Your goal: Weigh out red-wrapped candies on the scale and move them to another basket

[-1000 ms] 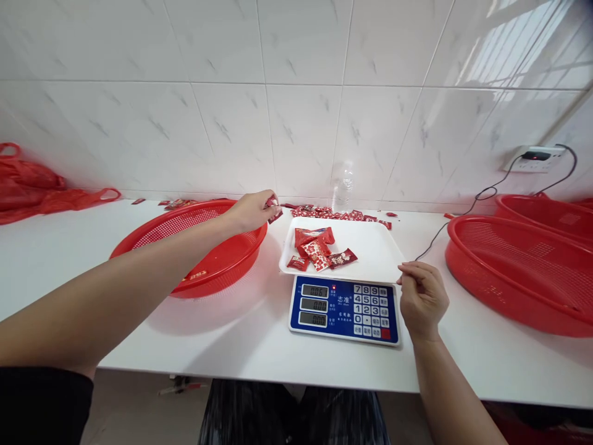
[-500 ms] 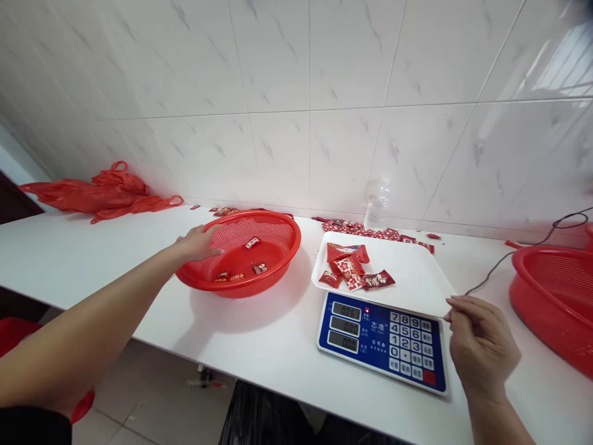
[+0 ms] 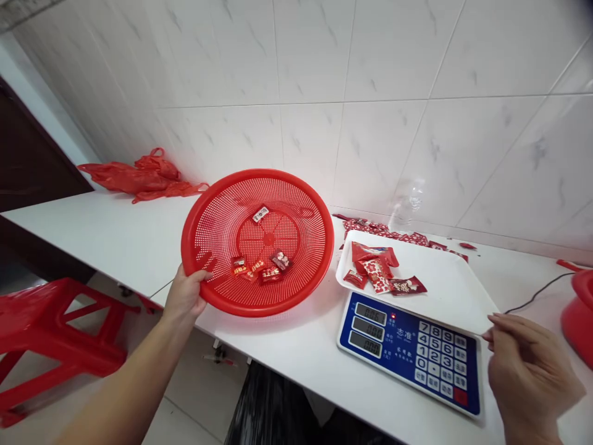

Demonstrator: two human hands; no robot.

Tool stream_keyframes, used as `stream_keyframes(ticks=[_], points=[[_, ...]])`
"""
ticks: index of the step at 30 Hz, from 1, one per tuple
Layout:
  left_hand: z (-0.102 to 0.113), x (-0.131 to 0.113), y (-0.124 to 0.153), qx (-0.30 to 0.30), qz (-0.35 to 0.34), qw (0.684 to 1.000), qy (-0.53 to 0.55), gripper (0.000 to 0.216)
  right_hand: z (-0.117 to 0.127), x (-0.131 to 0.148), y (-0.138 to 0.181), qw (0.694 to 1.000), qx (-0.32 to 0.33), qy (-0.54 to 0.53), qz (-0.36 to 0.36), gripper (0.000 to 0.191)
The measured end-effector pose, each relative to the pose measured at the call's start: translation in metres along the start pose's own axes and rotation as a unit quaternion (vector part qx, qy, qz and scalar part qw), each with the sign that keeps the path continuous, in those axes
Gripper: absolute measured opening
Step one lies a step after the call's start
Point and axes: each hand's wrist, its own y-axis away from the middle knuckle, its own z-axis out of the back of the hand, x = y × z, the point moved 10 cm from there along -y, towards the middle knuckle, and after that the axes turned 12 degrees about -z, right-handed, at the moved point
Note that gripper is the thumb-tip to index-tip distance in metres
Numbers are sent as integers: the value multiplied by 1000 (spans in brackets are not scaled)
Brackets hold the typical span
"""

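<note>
The left hand (image 3: pixel 185 295) is gripping the near left side of a big red basket (image 3: pixel 227 244). The thumb is pressing over the rim and the other fingers are curling under it, so they are closing tightly around the edge. The basket is leaning so its inside is facing the person, and I cannot tell if its bottom is touching the tabletop (image 3: pixel 287 346). Some small packets (image 3: pixel 280 259) are lying in its lower part, and a white packet (image 3: pixel 260 214) is sitting higher up.

The right hand (image 3: pixel 532 371) is pinching the near right corner of a white tray (image 3: pixel 445 266), with the thumb and finger coming together there. The tray is resting on a blue scale (image 3: pixel 403 352), where a tiny red light is glowing. Red packets (image 3: pixel 377 275) are lying together on the tray's left side.

More packets (image 3: pixel 384 229) are lying behind the tray, and a clear bottle (image 3: pixel 407 204) is standing by them. Red bags (image 3: pixel 134 178) are lying far to the left, near the wall (image 3: pixel 301 74).
</note>
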Motion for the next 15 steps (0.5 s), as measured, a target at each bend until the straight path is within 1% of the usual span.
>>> stream_keyframes(ticks=[2,5,7,9,12,15], points=[[-8,-6,2,10,-9,1000,3,50,2,-1,-1,1000,-9,-4,-3,16],[-19,-10,-2,25,-11,1000,7,51,7,-2,-4,999,-34,-17,2,18],[-20,-11,-6,15,-10,1000,12,51,11,0,-6,998,-49,-32,12,18],[-19,-12,-9,2,-9,1000,14,50,14,1,-7,997,-59,-44,20,17],[-14,-15,-17,-1,-7,1000,0,49,15,0,-7,997,-59,-49,20,14],[4,-8,-36,-10,12,999,-40,44,14,0,-7,997,-50,-55,21,9]])
